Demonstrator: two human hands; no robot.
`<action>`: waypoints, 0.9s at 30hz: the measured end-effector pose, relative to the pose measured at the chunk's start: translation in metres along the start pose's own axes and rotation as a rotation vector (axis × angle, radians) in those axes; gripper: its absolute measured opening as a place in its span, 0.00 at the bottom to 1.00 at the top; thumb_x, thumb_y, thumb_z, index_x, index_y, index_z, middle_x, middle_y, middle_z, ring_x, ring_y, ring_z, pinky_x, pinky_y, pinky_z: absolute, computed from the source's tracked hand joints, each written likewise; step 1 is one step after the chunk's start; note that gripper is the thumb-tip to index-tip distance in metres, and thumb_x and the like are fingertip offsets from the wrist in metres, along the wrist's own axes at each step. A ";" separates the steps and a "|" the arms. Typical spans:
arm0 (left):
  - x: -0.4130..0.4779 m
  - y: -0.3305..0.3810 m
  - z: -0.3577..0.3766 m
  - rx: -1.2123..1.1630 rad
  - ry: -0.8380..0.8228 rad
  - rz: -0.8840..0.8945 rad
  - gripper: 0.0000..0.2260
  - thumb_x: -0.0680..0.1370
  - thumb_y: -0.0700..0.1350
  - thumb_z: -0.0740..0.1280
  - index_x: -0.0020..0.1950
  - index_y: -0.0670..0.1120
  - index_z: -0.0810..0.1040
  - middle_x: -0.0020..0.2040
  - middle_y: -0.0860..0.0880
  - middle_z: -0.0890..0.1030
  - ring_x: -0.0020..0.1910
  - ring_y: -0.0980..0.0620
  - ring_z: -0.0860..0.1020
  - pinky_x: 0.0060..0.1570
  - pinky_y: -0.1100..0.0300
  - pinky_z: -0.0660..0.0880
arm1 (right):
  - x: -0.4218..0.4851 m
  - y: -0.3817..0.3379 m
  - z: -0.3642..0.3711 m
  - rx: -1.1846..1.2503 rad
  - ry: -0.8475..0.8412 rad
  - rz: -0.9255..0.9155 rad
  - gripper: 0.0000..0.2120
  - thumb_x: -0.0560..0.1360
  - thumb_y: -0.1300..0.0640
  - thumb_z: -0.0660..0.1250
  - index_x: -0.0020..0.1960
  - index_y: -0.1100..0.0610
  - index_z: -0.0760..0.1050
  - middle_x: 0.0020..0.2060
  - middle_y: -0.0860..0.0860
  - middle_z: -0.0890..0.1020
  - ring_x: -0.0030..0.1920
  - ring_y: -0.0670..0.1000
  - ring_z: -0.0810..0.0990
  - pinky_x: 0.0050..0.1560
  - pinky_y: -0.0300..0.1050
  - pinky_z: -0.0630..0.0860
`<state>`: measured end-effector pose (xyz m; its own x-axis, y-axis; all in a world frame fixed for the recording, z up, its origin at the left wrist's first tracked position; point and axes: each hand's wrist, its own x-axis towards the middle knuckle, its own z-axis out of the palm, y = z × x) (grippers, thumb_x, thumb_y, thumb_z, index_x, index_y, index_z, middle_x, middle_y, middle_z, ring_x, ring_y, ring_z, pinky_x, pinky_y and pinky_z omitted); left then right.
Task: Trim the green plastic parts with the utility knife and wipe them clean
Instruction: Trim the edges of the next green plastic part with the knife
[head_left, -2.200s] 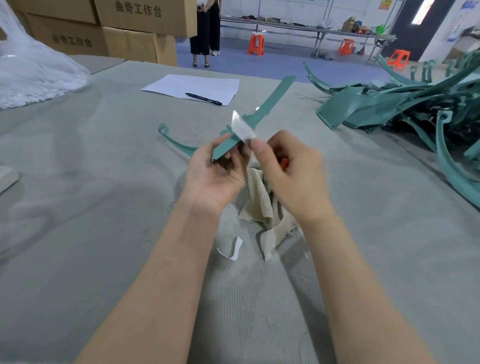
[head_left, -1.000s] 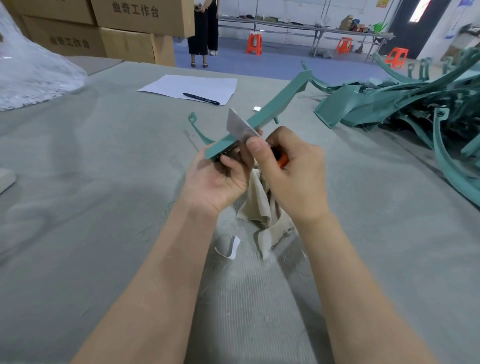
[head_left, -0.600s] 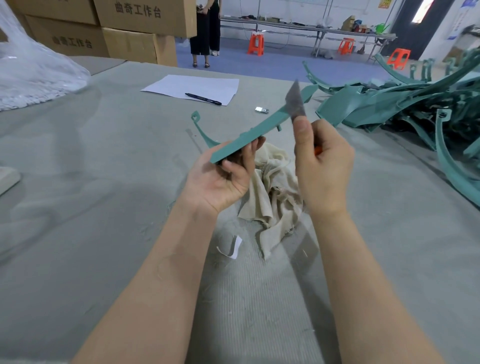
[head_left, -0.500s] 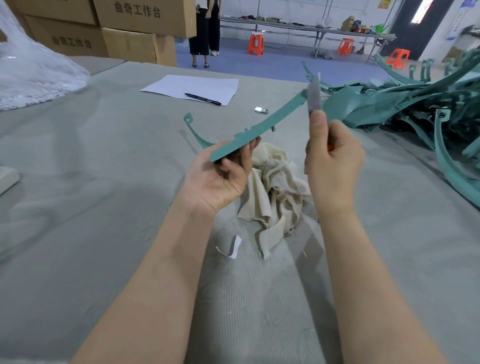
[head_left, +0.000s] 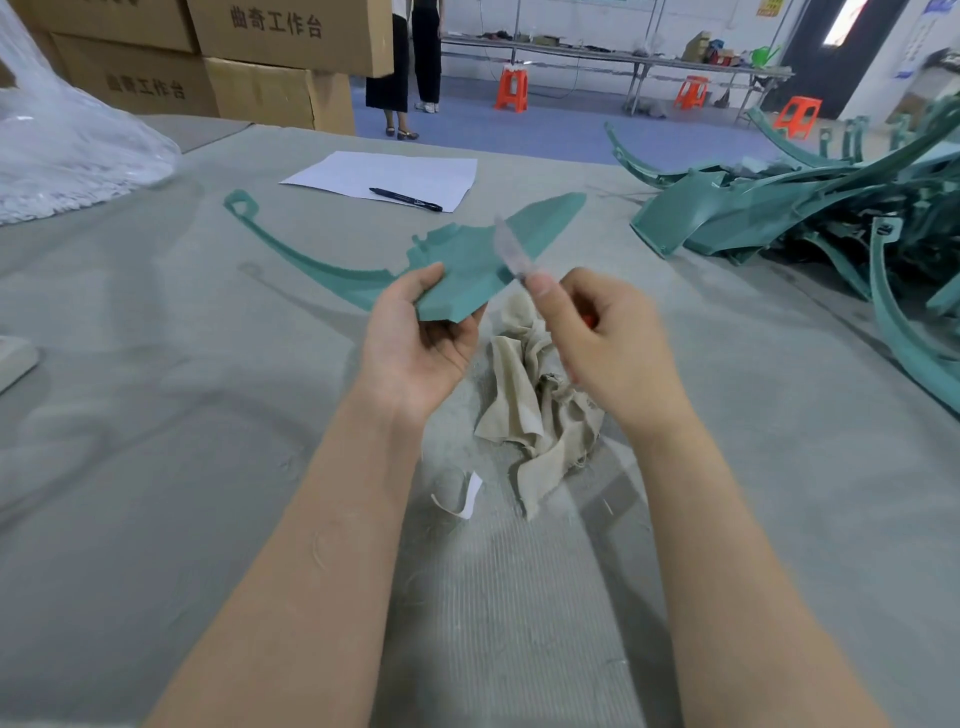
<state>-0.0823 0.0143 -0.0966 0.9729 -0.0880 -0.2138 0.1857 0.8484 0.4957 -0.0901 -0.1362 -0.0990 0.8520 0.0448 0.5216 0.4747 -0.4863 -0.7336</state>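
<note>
My left hand (head_left: 415, 343) holds a flat green plastic part (head_left: 467, 260) by its near corner, broad face turned up; a thin curved arm with a loop end runs off to the left. My right hand (head_left: 608, 343) grips the utility knife (head_left: 511, 254), whose orange handle is mostly hidden in the fist. The blurred blade lies against the part's right edge. A crumpled beige cloth (head_left: 540, 395) rests on the table under my hands.
A heap of green plastic parts (head_left: 810, 208) fills the right side of the grey felt table (head_left: 156, 415). A paper sheet with a pen (head_left: 405, 199) lies beyond. A clear plastic bag (head_left: 62, 150), cardboard boxes (head_left: 270, 67), a white scrap (head_left: 467, 499) and a person standing far back.
The green part has turned from edge-on to showing its broad face. My right hand has brought the knife back from the far tip to the part's near right edge.
</note>
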 end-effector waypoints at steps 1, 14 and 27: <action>0.000 0.000 0.000 0.022 0.007 0.015 0.05 0.79 0.40 0.62 0.47 0.42 0.76 0.39 0.46 0.79 0.33 0.53 0.77 0.20 0.68 0.71 | 0.000 0.001 0.001 -0.015 -0.026 0.004 0.23 0.76 0.39 0.64 0.30 0.54 0.66 0.22 0.44 0.66 0.25 0.45 0.65 0.28 0.38 0.63; -0.005 0.006 -0.004 0.272 -0.052 0.051 0.04 0.77 0.40 0.64 0.47 0.44 0.78 0.36 0.50 0.84 0.31 0.54 0.82 0.24 0.67 0.74 | 0.012 0.018 -0.029 -0.072 0.395 0.239 0.29 0.78 0.38 0.60 0.39 0.65 0.71 0.35 0.64 0.79 0.38 0.65 0.78 0.44 0.59 0.77; -0.002 0.009 -0.016 0.689 -0.164 -0.098 0.08 0.76 0.38 0.62 0.49 0.43 0.81 0.42 0.47 0.85 0.38 0.51 0.84 0.42 0.59 0.82 | 0.004 0.005 -0.047 0.188 -0.186 0.385 0.08 0.74 0.57 0.71 0.53 0.57 0.79 0.20 0.42 0.72 0.19 0.44 0.65 0.22 0.34 0.62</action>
<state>-0.0849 0.0303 -0.1048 0.9453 -0.2707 -0.1819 0.2655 0.3145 0.9114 -0.0942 -0.1794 -0.0803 0.9910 0.0562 0.1214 0.1332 -0.3327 -0.9336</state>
